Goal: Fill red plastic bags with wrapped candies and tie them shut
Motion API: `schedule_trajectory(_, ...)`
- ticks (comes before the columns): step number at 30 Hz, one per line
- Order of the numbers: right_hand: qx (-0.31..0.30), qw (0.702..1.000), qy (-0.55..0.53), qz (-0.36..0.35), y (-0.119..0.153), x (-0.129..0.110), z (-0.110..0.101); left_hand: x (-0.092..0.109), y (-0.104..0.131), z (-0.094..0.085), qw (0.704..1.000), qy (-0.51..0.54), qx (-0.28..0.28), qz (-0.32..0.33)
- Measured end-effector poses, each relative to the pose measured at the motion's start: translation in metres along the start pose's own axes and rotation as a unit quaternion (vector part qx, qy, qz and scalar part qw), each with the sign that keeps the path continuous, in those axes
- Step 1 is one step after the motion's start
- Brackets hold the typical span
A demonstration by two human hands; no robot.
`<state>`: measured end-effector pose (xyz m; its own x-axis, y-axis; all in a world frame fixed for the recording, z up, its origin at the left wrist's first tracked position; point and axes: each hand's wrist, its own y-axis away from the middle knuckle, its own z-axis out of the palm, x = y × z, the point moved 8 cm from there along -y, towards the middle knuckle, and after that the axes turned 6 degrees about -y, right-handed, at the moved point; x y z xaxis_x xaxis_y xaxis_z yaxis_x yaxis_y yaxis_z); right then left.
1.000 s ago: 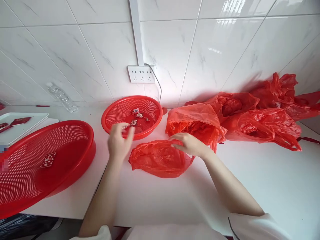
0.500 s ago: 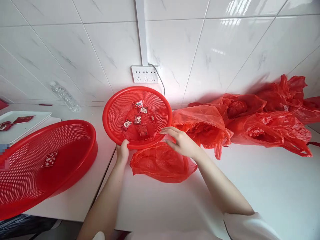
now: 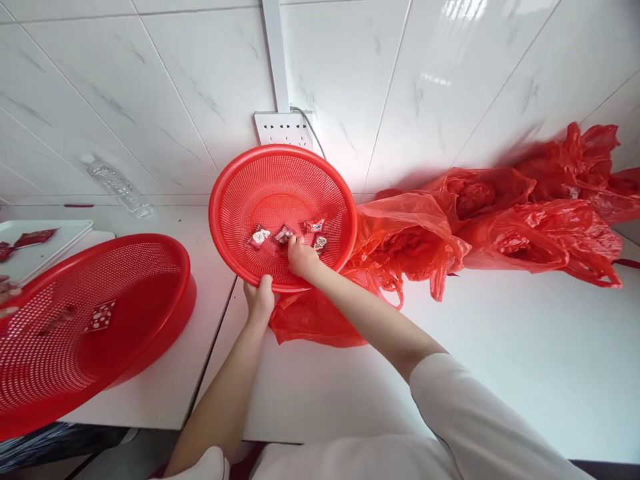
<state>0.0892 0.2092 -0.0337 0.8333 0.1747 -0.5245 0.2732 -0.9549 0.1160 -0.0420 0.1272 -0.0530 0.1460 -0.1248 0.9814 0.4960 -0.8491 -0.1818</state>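
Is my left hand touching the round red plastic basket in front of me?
Touching. The head view shows your left hand gripping the round red plastic basket, thumb over its near rim.

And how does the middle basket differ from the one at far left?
The middle basket is gripped by the person's left hand; neither of this person's hands is on the far-left basket.
The middle basket holds several wrapped packets; the far-left basket shows a spotted packet.
The middle basket fits in view; the far-left basket runs off the picture.
Both are red with small holes.
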Motion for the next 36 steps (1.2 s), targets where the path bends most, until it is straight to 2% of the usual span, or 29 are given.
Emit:
schedule_trajectory(3,-0.042,0.996,-0.033,-0.075,0.016,0.003,-0.014,-0.001,-0.003,-0.004,1.0,-0.001,0.023,-0.005)
schedule_trajectory(6,-0.054,0.977,-0.116,-0.17,0.054,0.011,-0.045,0.003,-0.005,-0.005,1.0,-0.02,0.017,0.01)
schedule_trajectory(8,-0.094,0.932,-0.245,-0.252,0.09,0.015,-0.065,0.007,-0.004,-0.003,0.999,-0.025,0.005,0.025)
schedule_trajectory(10,-0.172,0.895,-0.297,-0.284,0.125,0.024,-0.072,0.01,-0.003,-0.001,0.999,-0.026,-0.004,0.038)
schedule_trajectory(12,-0.204,0.901,-0.264,-0.277,0.149,0.038,-0.074,0.012,-0.003,-0.001,0.998,-0.034,-0.003,0.043)
schedule_trajectory(14,-0.191,0.924,-0.207,-0.259,0.158,0.049,-0.073,0.011,-0.003,-0.002,0.998,-0.045,0.002,0.042)
schedule_trajectory(16,-0.146,0.94,-0.19,-0.243,0.155,0.053,-0.075,0.012,-0.002,-0.002,0.998,-0.052,0.002,0.046)
schedule_trajectory(18,-0.071,0.947,-0.2,-0.241,0.139,0.051,-0.079,0.014,-0.002,-0.001,0.997,-0.06,-0.005,0.054)
schedule_trajectory(20,0.015,0.955,-0.181,-0.236,0.115,0.049,-0.081,0.017,0.0,0.0,0.995,-0.075,-0.019,0.063)
schedule_trajectory(22,0.063,0.971,-0.109,-0.205,0.084,0.052,-0.073,0.022,0.003,0.003,0.993,-0.088,-0.036,0.077)
schedule_trajectory(25,0.044,0.988,-0.02,-0.143,0.042,0.062,-0.047,0.029,0.006,0.005,0.989,-0.093,-0.054,0.103)
schedule_trajectory(28,0.029,0.99,-0.014,-0.137,0.021,0.068,-0.028,0.028,0.006,0.005,0.988,-0.096,-0.059,0.101)
schedule_trajectory(32,0.052,0.987,-0.051,-0.145,0.014,0.072,-0.021,0.024,0.004,0.004,0.99,-0.097,-0.056,0.085)
schedule_trajectory(36,0.068,0.98,-0.119,-0.147,0.01,0.078,-0.027,0.027,0.005,0.005,0.987,-0.101,-0.063,0.104)
